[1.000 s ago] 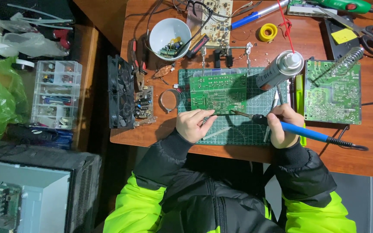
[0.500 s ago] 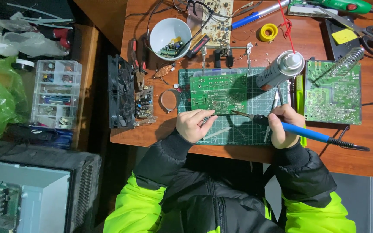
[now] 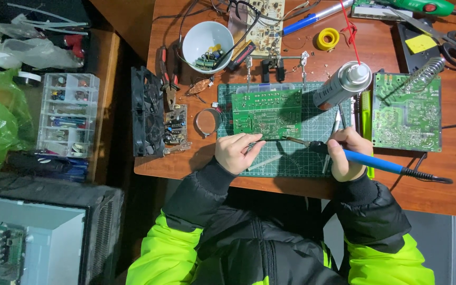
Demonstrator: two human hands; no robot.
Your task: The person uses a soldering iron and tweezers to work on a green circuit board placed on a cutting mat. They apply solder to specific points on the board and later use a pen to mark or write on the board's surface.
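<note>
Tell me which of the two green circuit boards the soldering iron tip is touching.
The green board on the cutting mat, between the hands; the soldering iron tip reaches its lower edge. The other green board lies apart, right of the spray can.

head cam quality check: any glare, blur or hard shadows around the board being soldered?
Head view: sharp across the bench, no motion blur on the left hand or right hand. Soft shadows fall under both hands onto the cutting mat. Bright highlight on the spray can cap. Green circuit board evenly lit; left floor area darker.

Reddish wooden desk (image 3: 449, 195) beside what looks like a lower wooden shelf (image 3: 109, 79).
</note>
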